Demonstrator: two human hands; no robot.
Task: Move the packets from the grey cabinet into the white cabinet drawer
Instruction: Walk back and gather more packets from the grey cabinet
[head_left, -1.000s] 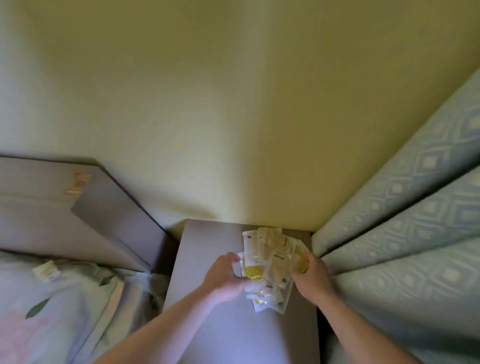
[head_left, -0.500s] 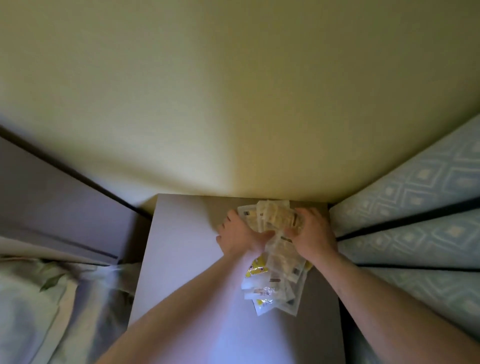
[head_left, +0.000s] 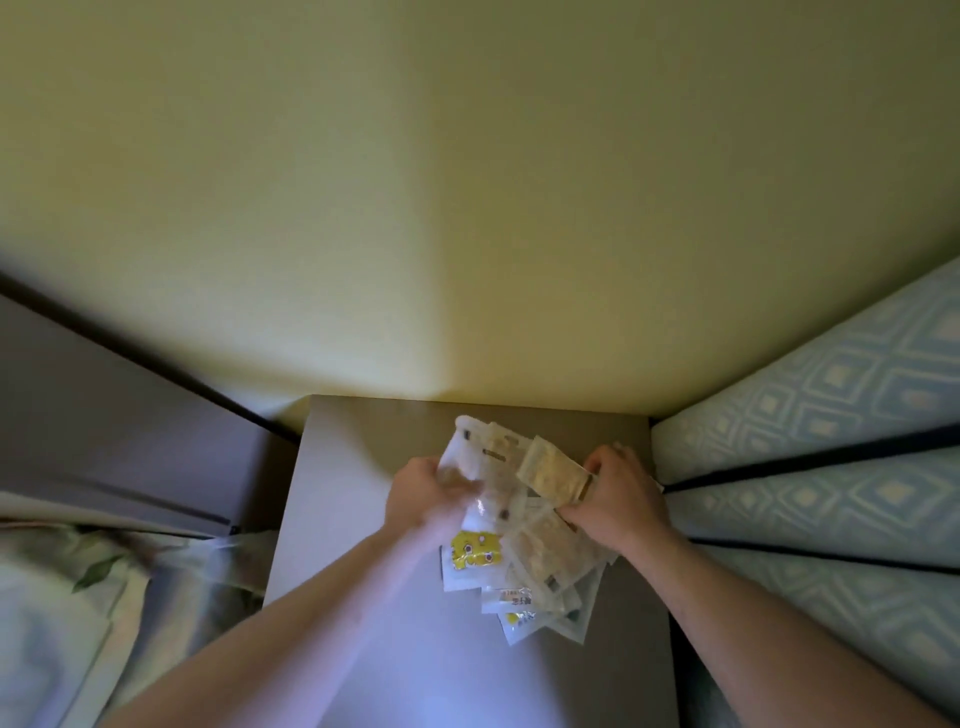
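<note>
Both hands on a fanned bunch of packets (head_left: 511, 525) over the grey cabinet top (head_left: 343, 499), against the yellow wall (head_left: 467, 208). Left hand (head_left: 423, 496) blurred, fingers curled round the bunch's left edge. Right hand (head_left: 621, 501) pinching the right side. Patterned blue curtain (head_left: 831, 467) alongside, right.

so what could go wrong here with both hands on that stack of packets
The packets are a loose, fanned pile, gripped only at the far end by the left hand and right hand; the near ones could slide out when lifted. Some lie close to the cabinet top's right edge and could drop beside it.
</note>
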